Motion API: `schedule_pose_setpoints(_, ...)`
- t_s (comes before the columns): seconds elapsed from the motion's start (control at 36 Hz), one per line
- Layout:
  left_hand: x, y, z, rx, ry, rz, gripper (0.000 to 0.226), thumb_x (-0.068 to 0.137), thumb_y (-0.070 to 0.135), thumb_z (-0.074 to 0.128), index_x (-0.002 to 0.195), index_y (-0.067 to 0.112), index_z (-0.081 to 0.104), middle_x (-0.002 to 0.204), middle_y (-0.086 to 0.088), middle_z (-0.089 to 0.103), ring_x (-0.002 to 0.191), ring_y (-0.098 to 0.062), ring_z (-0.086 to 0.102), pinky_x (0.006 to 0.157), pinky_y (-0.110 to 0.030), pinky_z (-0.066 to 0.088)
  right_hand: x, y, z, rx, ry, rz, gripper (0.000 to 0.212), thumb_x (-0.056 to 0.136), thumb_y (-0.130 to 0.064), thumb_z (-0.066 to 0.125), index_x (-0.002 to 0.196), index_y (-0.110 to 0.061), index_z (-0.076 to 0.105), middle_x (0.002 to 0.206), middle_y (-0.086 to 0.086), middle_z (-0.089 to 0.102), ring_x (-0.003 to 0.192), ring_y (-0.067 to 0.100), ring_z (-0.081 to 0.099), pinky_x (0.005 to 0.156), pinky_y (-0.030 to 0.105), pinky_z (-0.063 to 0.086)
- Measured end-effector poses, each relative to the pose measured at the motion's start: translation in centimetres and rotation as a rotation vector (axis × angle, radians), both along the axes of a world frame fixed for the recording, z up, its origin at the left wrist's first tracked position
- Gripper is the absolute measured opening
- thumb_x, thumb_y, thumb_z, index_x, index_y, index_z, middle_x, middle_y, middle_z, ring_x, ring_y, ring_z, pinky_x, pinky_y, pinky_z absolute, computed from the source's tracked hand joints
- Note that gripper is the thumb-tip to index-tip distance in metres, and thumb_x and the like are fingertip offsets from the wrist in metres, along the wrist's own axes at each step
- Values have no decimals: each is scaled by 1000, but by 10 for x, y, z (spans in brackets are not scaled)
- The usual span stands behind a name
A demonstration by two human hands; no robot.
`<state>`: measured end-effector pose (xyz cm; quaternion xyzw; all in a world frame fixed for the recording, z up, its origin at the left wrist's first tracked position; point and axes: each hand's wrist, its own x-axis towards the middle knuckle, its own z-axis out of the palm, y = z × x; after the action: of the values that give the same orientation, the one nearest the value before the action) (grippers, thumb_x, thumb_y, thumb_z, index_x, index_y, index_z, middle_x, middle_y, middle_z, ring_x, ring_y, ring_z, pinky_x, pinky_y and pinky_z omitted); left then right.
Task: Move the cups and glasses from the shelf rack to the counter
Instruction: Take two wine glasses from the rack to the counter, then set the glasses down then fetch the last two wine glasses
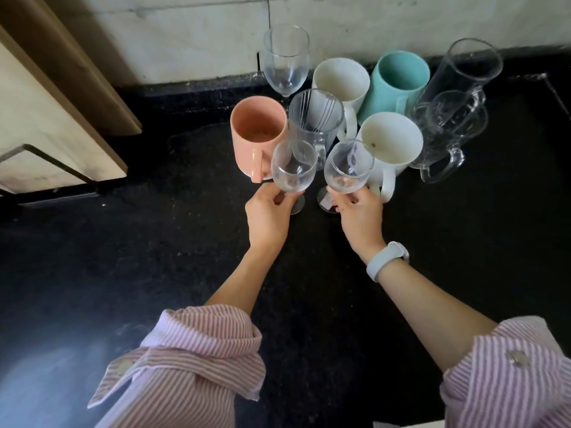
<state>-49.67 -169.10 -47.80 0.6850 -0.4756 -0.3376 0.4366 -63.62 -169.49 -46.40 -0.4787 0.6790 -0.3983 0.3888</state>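
Two small stemmed glasses stand on the black counter (154,257) at the front of a cluster of drinkware. My left hand (268,214) grips the stem of the left wine glass (293,165). My right hand (360,211) grips the stem of the right wine glass (347,166), whose foot carries a white sticker. Behind them stand a pink mug (258,131), a ribbed clear glass (315,118), a tall wine glass (285,57), two white mugs (341,78) (391,143), a teal mug (398,81) and two clear handled glasses (469,69) (451,131).
A pale wooden shelf rack with a dark metal frame (46,118) stands at the left on the counter. A whitish wall (340,23) runs behind the cluster. The dark counter stretches toward me on both sides of my striped sleeves.
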Motion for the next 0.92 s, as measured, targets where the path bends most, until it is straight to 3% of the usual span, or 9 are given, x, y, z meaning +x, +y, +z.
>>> schedule_pose_setpoints(0.17,1,4,1,28,-52,-24,13,81,24,68,71,21,59,79,-4,67,69,-8,57,60,-9,42,2,11,0,16,51,31,15,87,-20,58,98,-11,64,93,3,66,94,16,60,89,37,50)
schedule_pose_setpoints(0.22,1,10,4,36,-89,-31,10,83,25,66,85,16,65,89,-4,68,77,-8,60,69,-13,47,3,19,-2,6,132,52,21,89,-19,56,108,-13,61,99,4,64,98,16,57,88,31,47)
schedule_pose_setpoints(0.31,2,30,2,-20,-286,-71,25,88,17,60,112,10,62,109,-7,66,100,-17,59,88,-26,45,3,36,-6,-65,332,108,35,89,-13,53,124,-12,51,117,9,61,112,19,53,91,25,40)
schedule_pose_setpoints(0.42,1,54,-7,13,-641,-298,41,89,17,54,129,11,50,140,-9,49,132,-24,42,105,-40,34,2,52,-15,-67,700,339,46,92,-17,46,137,-12,37,148,10,37,138,22,32,113,45,28)
schedule_pose_setpoints(0.53,0,59,-14,103,-843,-412,51,93,33,44,140,17,33,154,-6,25,143,-23,19,113,-46,23,-2,56,-20,25,887,476,50,95,-27,36,143,-16,24,157,8,15,144,23,15,115,53,14)
schedule_pose_setpoints(0.72,-4,57,-18,250,-911,-491,59,97,43,28,147,19,7,159,-4,0,146,-22,-1,117,-45,7,-7,55,-18,97,963,585,56,95,-35,31,145,-19,12,158,9,4,145,24,4,116,51,8)
schedule_pose_setpoints(0.92,15,82,9,329,-832,-383,55,96,38,34,145,21,16,158,-7,11,146,-25,3,116,-52,9,7,68,7,131,920,648,53,95,-32,35,144,-18,19,156,10,16,145,26,7,116,50,12)
